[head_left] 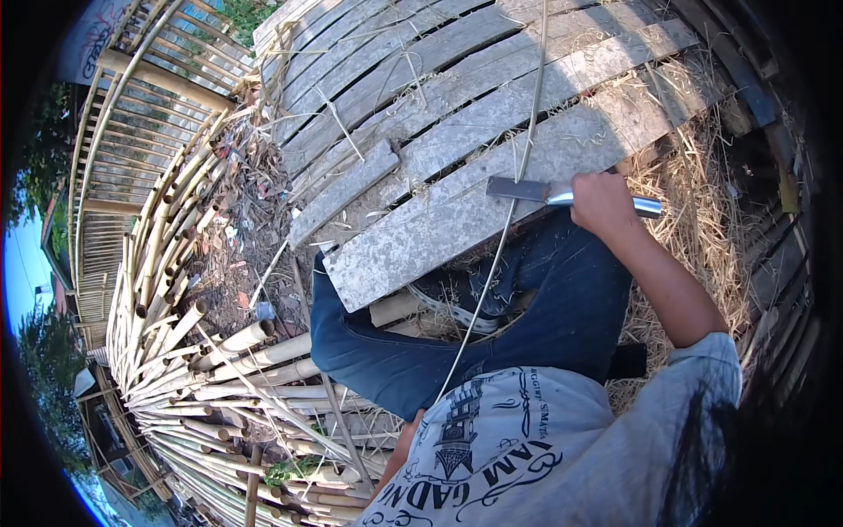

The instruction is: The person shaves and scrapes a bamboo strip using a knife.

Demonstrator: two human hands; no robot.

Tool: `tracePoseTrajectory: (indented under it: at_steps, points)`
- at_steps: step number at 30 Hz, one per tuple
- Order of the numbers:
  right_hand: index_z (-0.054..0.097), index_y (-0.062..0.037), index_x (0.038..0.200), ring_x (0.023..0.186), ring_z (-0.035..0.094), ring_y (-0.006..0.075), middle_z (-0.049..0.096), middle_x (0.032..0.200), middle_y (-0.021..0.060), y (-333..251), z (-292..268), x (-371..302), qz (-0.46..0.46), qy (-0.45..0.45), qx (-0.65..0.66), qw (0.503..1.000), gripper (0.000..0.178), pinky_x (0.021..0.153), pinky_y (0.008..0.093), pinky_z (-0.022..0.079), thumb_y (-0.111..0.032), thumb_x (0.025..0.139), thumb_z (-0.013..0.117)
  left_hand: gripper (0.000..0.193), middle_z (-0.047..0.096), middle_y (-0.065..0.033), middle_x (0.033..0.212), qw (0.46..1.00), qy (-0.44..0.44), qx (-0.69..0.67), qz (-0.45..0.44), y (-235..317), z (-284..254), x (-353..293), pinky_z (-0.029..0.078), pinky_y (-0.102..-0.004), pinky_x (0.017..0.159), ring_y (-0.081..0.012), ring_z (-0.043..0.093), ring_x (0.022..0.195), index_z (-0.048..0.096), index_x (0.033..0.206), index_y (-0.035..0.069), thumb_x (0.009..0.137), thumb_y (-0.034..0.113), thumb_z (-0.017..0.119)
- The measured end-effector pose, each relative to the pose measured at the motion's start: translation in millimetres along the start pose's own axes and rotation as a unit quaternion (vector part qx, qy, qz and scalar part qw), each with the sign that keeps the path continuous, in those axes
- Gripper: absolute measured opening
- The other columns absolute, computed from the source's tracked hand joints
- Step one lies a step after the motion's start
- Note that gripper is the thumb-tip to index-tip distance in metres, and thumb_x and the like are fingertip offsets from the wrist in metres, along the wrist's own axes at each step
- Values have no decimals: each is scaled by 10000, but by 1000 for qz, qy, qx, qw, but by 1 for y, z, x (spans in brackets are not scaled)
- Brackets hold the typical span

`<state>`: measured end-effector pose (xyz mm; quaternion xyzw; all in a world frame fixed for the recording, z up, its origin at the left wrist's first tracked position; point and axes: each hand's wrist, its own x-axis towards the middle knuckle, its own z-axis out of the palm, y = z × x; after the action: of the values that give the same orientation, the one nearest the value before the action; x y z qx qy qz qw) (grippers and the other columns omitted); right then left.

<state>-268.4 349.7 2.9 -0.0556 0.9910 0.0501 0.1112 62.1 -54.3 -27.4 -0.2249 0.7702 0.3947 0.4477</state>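
My right hand [602,204] is closed round the shiny metal tube handle of a knife [516,189]. Its short, dark, blunt-ended blade points left over the wooden boards. A long thin bamboo strip [492,268] passes at the blade, running from the far edge of the boards back over my lap toward my left side. Beside my shirt, my left forearm [399,454] shows only in part. Just a sliver of my left hand [419,415] appears by my thigh; its fingers are hidden, and I cannot see whether it grips the strip.
A slatted wooden platform [413,237] fills the space ahead, with a loose short board [347,193] on it. Cut bamboo poles [237,386] lie heaped at the left, below a bamboo fence [149,149]. Shavings [685,228] pile up on the right.
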Motion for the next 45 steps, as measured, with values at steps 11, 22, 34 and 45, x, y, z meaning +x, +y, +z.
tracePoseTrajectory:
  at_steps: [11, 22, 34, 45]
  points:
    - [718, -37, 853, 810, 718, 322, 718, 861, 185, 62, -15, 35, 87, 3, -21, 996, 160, 727, 421, 565, -140, 758, 641, 335, 592, -292, 1006, 1000, -2, -4, 5, 1, 0, 5, 427, -406, 832, -409, 577, 986, 490, 1226, 61, 970, 276, 514]
    - [710, -69, 828, 769, 721, 298, 722, 812, 138, 23, -7, 25, -110, -25, -50, 992, 119, 695, 399, 566, -127, 740, 655, 298, 603, -293, 931, 1000, 4, -7, -8, 3, 1, 6, 445, -418, 776, -423, 598, 915, 508, 1178, 60, 957, 258, 532]
    - [681, -59, 826, 737, 703, 306, 701, 777, 148, 36, -20, 15, -126, -9, -24, 992, 176, 699, 407, 550, -170, 698, 727, 258, 614, -293, 849, 1000, 2, -8, -11, 7, -1, 7, 465, -431, 714, -439, 621, 837, 528, 1126, 58, 942, 237, 552]
    - [655, -57, 867, 771, 684, 356, 690, 778, 169, 13, 18, -42, -12, -17, 231, 973, 249, 730, 454, 543, -234, 718, 747, 222, 625, -294, 775, 997, 22, -63, -25, 6, -6, -1, 483, -443, 658, -453, 642, 765, 546, 1079, 56, 929, 218, 570]
